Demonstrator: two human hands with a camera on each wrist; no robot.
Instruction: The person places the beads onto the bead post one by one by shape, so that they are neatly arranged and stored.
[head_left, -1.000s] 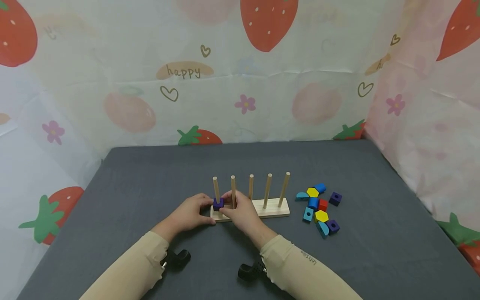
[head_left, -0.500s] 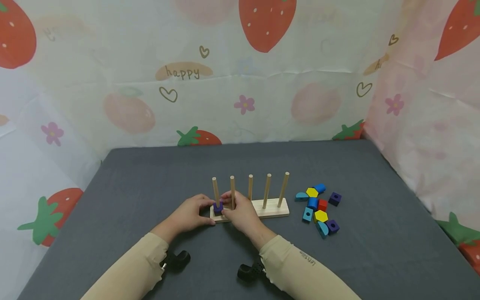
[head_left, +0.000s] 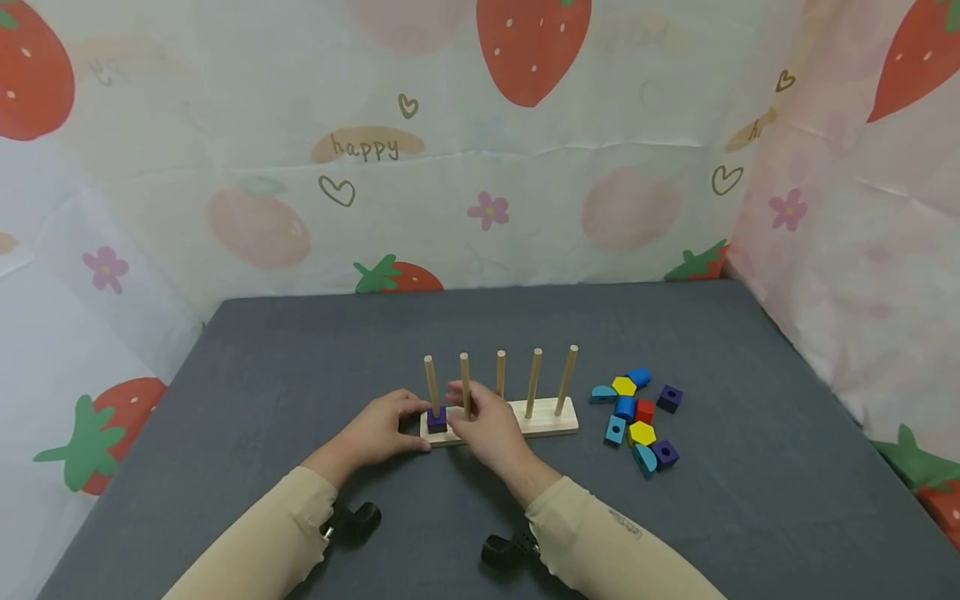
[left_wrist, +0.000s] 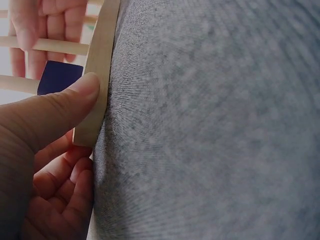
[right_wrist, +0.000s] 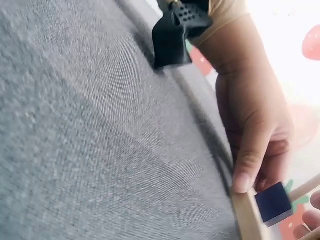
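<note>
A pale wooden peg board (head_left: 543,417) with several upright dowels lies on the table. One purple block (head_left: 437,420) is threaded on its leftmost dowel and sits down on the base. My left hand (head_left: 384,427) grips the board's left end; in the left wrist view the thumb (left_wrist: 85,85) presses the base's front edge while the other fingers curl by its end. My right hand (head_left: 489,427) is just right of the purple block, around the second dowel, its fingers parted and apart from the block. In the right wrist view only some right fingertips (right_wrist: 311,217) show.
Right of the board lies a loose group of coloured blocks: yellow hexagons (head_left: 642,433), a red block (head_left: 645,410), blue cylinders (head_left: 626,407), light-blue half-rounds (head_left: 645,458) and purple cubes (head_left: 670,397). A grey cloth (head_left: 337,342) covers the table, with printed curtains behind.
The purple block has slid down the leftmost dowel onto the base. My right hand has let go of it and shifted slightly right. My left hand stays on the board's end.
</note>
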